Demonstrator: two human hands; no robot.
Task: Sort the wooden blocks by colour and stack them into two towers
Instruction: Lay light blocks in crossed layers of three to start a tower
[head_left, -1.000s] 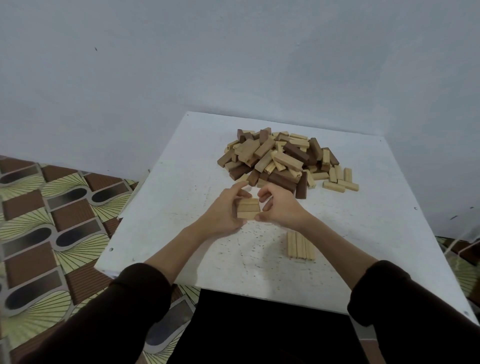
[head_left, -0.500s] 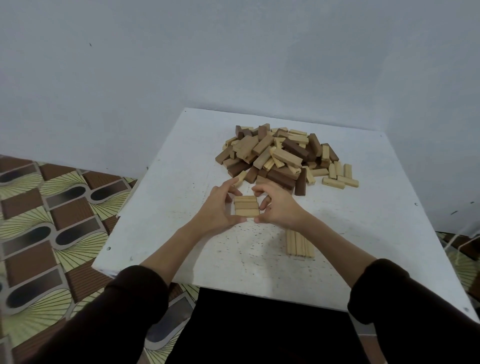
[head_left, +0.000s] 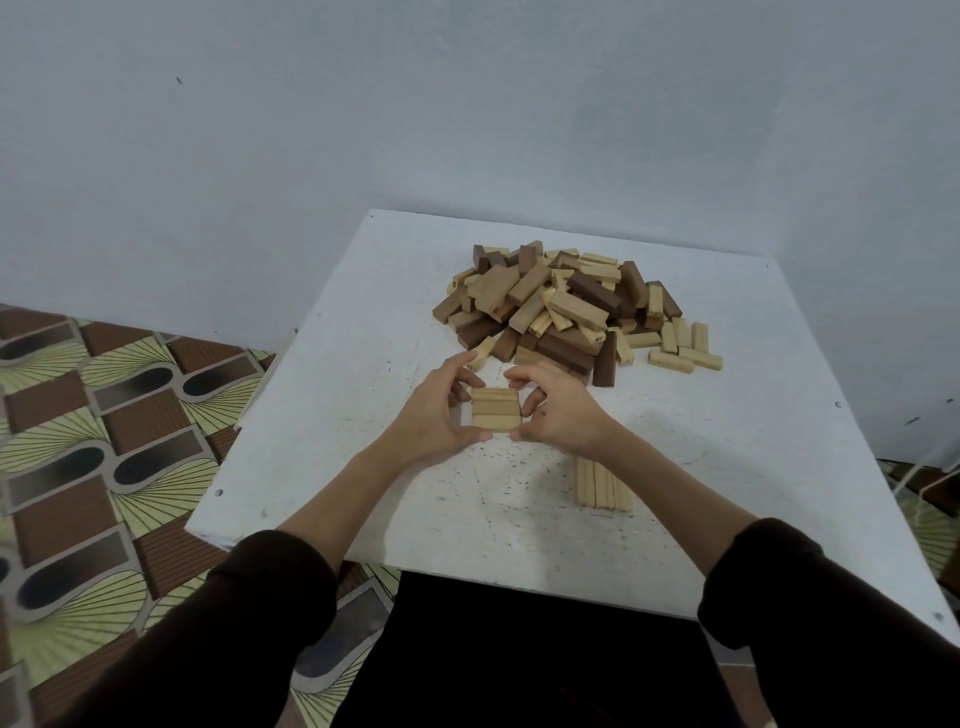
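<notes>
L hand (head_left: 429, 419), R hand (head_left: 562, 415) round blks (head_left: 495, 410)

A white table (head_left: 322, 415)
Heap of blocks (head_left: 561, 312) near the far edge, small square (head_left: 495, 410) mid-table, pale row (head_left: 602, 486) toward the front.

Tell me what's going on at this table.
A person holds a layer of light blocks between the left hand and right hand, squaring it on the white table. A second row of light blocks lies flat to its right. The mixed pile of light and dark blocks sits unsorted behind; no tower yet.
</notes>
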